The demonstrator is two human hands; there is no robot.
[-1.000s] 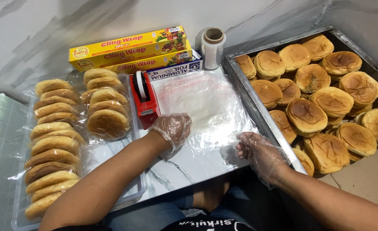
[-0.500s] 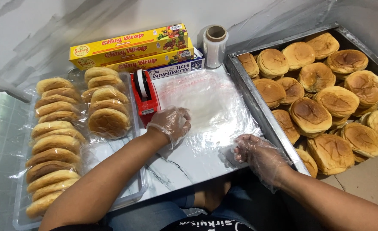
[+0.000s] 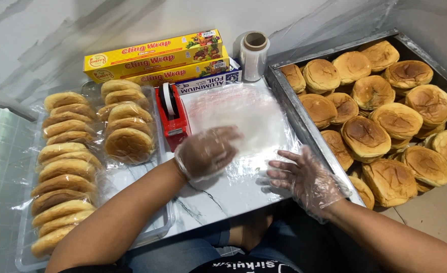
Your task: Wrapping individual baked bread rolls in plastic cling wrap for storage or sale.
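— Where are the hands?
— Centre frame: gloved left hand (image 3: 206,152) and right hand (image 3: 307,178), fingers spread open, press flat a clear plastic wrap sheet (image 3: 243,119) — smoothing it beside the metal tray of golden buns (image 3: 304,119).

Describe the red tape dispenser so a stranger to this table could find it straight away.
Start at the two long yellow boxes stacked against the back wall. Just in front of them, between the clear tray of wrapped buns and the clear plastic sheet under the gloved left hand, stands the tape dispenser. It is the only red thing on the table, with a roll of tape upright on top.
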